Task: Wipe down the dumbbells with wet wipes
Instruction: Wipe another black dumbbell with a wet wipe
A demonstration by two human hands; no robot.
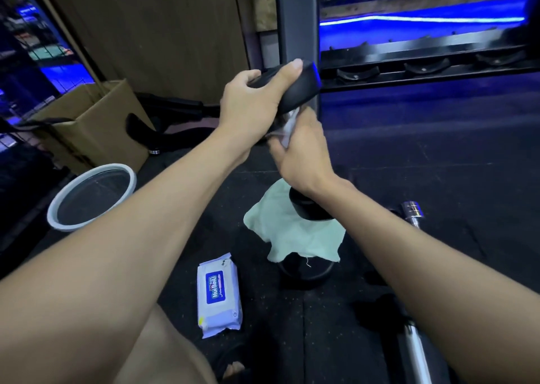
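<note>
Head view shows the wiping step under way on one dumbbell (295, 87). It is lifted off the floor (409, 149) and held tilted in front of the rack (423, 59). Left hand (254, 97) grips its upper black head, fingers curled over the top and thumb along the side. Right hand (301, 147) sits just below, fingers closed round a crumpled wet wipe (289, 125) that it presses against the handle area, which the hands mostly hide.

By my judgement the handle is being rubbed now. The next move calls for turning the dumbbell in the left hand so the wipe reaches the far side, then working over the two heads. How much has been cleaned cannot be told.

Below the right wrist a second dumbbell (306, 208) stands on end on the floor with a pale green cloth (292, 234) draped over it. A wipes pack (219, 296) lies on the floor near it, toward the left arm. A white-rimmed bin (90, 196) sits further left beside a cardboard box (96, 120). Chrome bars (412, 211) lie on the floor to the right, partly hidden by the right forearm.
</note>
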